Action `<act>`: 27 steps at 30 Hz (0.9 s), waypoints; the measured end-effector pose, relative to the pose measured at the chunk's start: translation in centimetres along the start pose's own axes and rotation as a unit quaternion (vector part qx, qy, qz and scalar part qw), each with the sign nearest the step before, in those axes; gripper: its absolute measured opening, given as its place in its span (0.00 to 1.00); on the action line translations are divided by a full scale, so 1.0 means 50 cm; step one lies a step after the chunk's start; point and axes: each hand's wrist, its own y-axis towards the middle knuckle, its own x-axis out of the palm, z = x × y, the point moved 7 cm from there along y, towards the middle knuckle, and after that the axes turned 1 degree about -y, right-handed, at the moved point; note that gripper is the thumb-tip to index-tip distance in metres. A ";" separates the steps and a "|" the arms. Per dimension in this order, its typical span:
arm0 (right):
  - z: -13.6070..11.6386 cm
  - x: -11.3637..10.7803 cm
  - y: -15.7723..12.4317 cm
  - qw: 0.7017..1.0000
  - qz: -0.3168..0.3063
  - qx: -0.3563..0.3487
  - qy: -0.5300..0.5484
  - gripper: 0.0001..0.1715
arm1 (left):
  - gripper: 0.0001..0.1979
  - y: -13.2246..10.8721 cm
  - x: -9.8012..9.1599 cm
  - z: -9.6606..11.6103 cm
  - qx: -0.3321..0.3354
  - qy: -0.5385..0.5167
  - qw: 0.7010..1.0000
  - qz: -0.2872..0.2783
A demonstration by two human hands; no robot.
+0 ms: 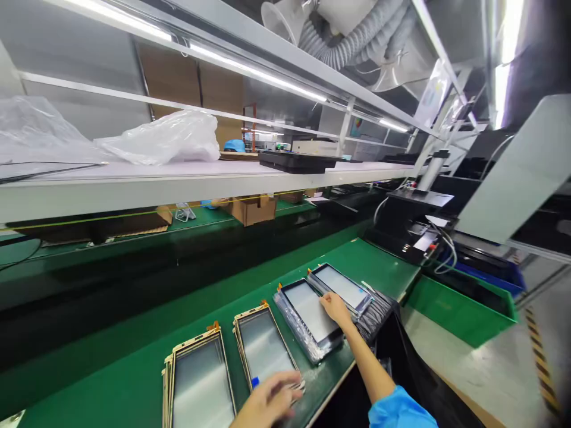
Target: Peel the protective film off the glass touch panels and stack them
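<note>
My right hand (336,310) is closed at the right edge of a black-bordered touch screen panel (308,309), the top one of a stack wrapped in clear plastic. Beside it, another stack is topped by a similar panel (341,284). Slightly blurred, my left hand (270,399) hovers with fingers apart over the near end of a pile of gold-edged screen frames (264,340). A blue tab (255,382) shows just above its fingers. Farther left lies a second pile of gold-edged frames (200,380), cut off by the bottom of the view.
The piles lie on a green bench (134,380). Dark strips of material (378,312) hang by its right edge. A green bin (468,309) stands on the floor at right. Above runs a white shelf (178,184) with plastic bags (165,137) and a black tray (297,161).
</note>
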 end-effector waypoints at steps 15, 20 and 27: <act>-0.048 0.008 0.010 0.984 -0.015 -0.174 -0.020 0.12 | 0.15 0.375 -0.036 0.036 -0.076 0.073 0.967 0.234; -0.174 0.040 -0.052 0.958 -0.059 -0.265 -0.094 0.07 | 0.14 0.422 -0.090 0.063 -0.120 0.184 0.951 0.219; -0.253 0.079 -0.071 0.941 -0.132 -0.238 -0.198 0.12 | 0.15 0.453 -0.111 0.078 -0.113 0.281 0.931 0.204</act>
